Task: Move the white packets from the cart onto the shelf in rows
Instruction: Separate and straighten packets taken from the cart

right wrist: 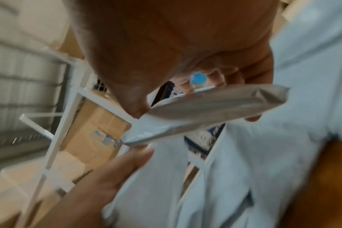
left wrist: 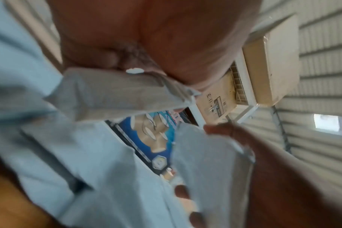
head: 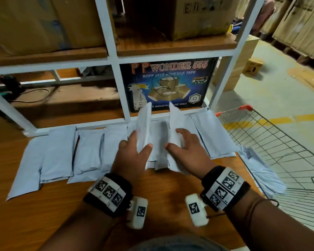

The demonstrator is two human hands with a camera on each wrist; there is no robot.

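Observation:
Several white packets lie side by side in a row (head: 60,154) on the wooden shelf board (head: 152,189). My left hand (head: 140,142) pinches one white packet (head: 143,124) and holds it tilted up on its edge; the left wrist view shows this packet (left wrist: 117,92) under the thumb. My right hand (head: 176,140) grips another packet (head: 175,122), also tilted up, seen between thumb and fingers in the right wrist view (right wrist: 205,111). Between the two hands a packet (head: 159,144) lies flat. More packets (head: 261,171) rest in the wire cart (head: 283,142) at the right.
A dark adhesive-tape box (head: 167,84) stands just behind the row. White frame posts (head: 123,109) divide the rack, and cardboard boxes (head: 43,22) fill the level above. A black cable (head: 33,98) lies on the lower left board. The cart's red-cornered rim (head: 243,108) sits close to the shelf's right end.

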